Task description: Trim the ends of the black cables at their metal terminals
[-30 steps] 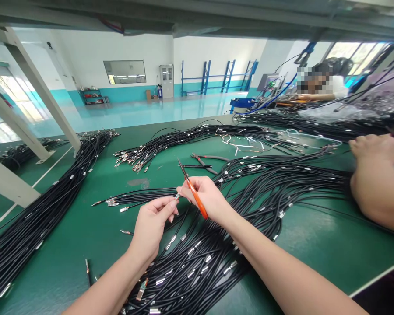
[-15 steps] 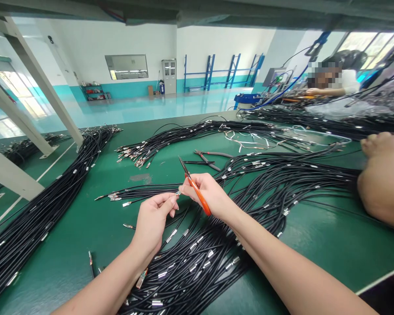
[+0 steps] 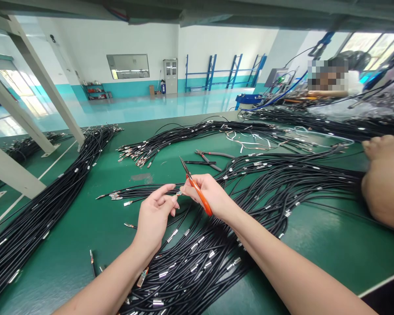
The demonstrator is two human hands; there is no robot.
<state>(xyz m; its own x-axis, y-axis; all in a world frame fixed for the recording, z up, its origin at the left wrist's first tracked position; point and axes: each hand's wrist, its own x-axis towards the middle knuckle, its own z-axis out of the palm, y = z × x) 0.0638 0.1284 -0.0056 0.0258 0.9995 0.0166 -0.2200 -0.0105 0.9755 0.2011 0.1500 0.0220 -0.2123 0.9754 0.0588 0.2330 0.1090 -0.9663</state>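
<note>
My right hand (image 3: 205, 192) is closed around orange-handled scissors (image 3: 199, 192), whose slim dark tips point up and away. Its thumb and fingertip also pinch a small silver terminal (image 3: 179, 193) at a cable end. My left hand (image 3: 155, 214) is right beside it, thumb and fingers closed on the same cable end; the index finger is raised off it. Most of that cable is hidden by my hands. Beneath both hands lies a large bundle of black cables (image 3: 197, 258) with silver sleeves and bare copper ends.
Grey-handled cutting pliers (image 3: 210, 159) lie beyond my hands. Further black cable bundles lie at the left (image 3: 52, 205) and the back (image 3: 184, 133) of the green table (image 3: 331, 245). Another person's arm (image 3: 385, 179) rests at the right edge; a co-worker (image 3: 341, 78) sits beyond. White posts (image 3: 52, 78) stand left.
My left index finger has lifted from the terminal, which shows more now. Both hands otherwise keep their place, and the whole view has shifted very slightly.
</note>
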